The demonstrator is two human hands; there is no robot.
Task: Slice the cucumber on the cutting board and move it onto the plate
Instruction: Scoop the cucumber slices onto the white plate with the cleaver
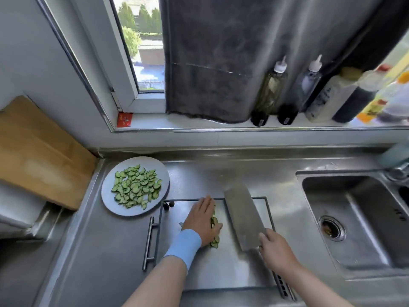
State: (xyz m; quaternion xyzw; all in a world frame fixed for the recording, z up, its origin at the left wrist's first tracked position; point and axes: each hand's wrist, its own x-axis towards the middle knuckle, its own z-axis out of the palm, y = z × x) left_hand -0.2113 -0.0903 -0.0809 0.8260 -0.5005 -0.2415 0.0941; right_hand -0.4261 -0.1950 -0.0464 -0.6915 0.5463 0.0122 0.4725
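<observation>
Mostly beneath left hand: cucumber slices

Tabletop: silver-grey steel, no pattern.
Cutting board: the same silver-grey, with a dark grey rim.
Plate: plain pale grey.
Cucumber slices: pale green flesh, dark green rind.
Cleaver: dull grey blade.
Wristband: plain light blue.
Wooden board, far left: tan with lighter streaks.
Curtain: dark charcoal grey.
Packet on the sill: red.
Olive bottle: clear, olive-tinted contents, white cap.
Dark bottle: near-black, white cap.
Blurred label, far right: yellow and orange.
</observation>
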